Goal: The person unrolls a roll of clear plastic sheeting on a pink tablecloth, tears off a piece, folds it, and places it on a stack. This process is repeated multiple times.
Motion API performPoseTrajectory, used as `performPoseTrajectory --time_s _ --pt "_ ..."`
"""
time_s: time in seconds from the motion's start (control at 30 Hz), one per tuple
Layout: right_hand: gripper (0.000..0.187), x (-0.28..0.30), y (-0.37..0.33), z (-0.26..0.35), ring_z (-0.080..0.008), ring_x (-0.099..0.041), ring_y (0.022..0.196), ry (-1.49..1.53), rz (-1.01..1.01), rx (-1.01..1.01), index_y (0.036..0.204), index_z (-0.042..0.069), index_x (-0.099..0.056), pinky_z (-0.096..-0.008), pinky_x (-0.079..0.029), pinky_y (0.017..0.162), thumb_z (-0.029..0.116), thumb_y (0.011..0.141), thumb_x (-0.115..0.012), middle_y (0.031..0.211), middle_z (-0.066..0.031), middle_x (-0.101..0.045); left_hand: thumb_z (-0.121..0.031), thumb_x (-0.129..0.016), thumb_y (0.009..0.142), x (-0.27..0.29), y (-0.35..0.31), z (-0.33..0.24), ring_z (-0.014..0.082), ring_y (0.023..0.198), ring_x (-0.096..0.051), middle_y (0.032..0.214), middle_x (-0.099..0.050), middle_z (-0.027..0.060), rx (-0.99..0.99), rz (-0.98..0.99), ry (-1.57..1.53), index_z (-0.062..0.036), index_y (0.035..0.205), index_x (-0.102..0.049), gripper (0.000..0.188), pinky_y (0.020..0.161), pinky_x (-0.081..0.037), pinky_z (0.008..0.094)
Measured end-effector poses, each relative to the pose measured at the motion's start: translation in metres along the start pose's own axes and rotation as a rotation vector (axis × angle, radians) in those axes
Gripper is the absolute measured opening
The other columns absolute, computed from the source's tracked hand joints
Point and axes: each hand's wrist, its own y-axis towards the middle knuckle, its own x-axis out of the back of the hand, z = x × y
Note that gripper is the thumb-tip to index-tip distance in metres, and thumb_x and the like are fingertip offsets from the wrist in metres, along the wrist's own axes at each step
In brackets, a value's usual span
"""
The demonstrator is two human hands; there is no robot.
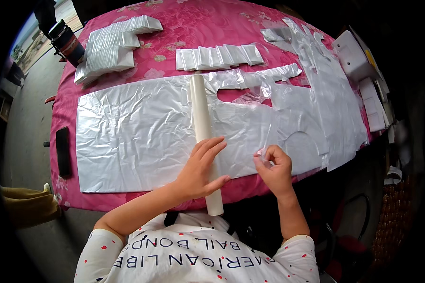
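A stack of thin, whitish plastic bags (127, 137) lies flat across the table in front of me, its handle cut-outs toward the right. Across the stack, running away from me, rests a pale cream tube (201, 106); its near end sticks out past the table edge. My left hand (200, 167) lies over the tube, fingers stretched and thumb apart. To its right, my right hand (275, 167) is closed in a pinch on a bit of the thin plastic film (268, 137), which rises slightly from the stack.
Folded white packets (217, 57) stand in a row at the back, with more packets (111, 49) at the far left. A dark jar (67, 43) and a black phone (63, 152) lie left. Loose plastic sheets (333, 104) cover the right; a white box (352, 54) stands beyond.
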Motion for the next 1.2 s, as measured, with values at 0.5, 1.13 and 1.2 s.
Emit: performPoseTrajectory --time_s 0.5,1.13,1.2 --pt "0.046 -0.063 -0.074 0.043 -0.0296 -0.061 0.062 -0.603 0.408 -0.234 0.074 0.004 -0.055 -0.0373 -0.048 0.054 0.048 0.069 -0.070 0.068 -0.0133 -0.061 -0.010 -0.058 0.081 0.197 -0.095 0.082 0.0159 0.074 -0.065 0.086 -0.067 0.0110 1.161 0.042 -0.607 -0.0024 0.090 -0.061 0.012 0.067 -0.051 0.0272" --pt "0.044 -0.063 -0.078 0.033 -0.0357 -0.063 0.069 -0.365 0.504 -0.482 0.085 -0.001 -0.062 -0.0400 -0.050 0.065 0.040 0.072 -0.065 0.072 -0.0210 -0.063 -0.001 -0.051 0.075 0.019 -0.021 0.021 0.0374 0.129 -0.030 0.139 -0.032 0.0215 0.156 -0.040 0.251 0.0068 0.131 -0.033 0.059 0.105 -0.028 0.0430" --pt "0.043 -0.058 -0.078 0.034 -0.0358 -0.063 0.070 -0.352 0.523 -0.506 0.085 -0.001 -0.063 -0.0400 -0.050 0.066 0.041 0.073 -0.065 0.072 -0.0205 -0.063 -0.009 -0.048 0.078 0.000 -0.023 0.029 0.0375 0.132 -0.024 0.140 -0.028 0.0243 0.168 0.008 0.363 0.0088 0.133 -0.029 0.061 0.108 -0.020 0.0444"
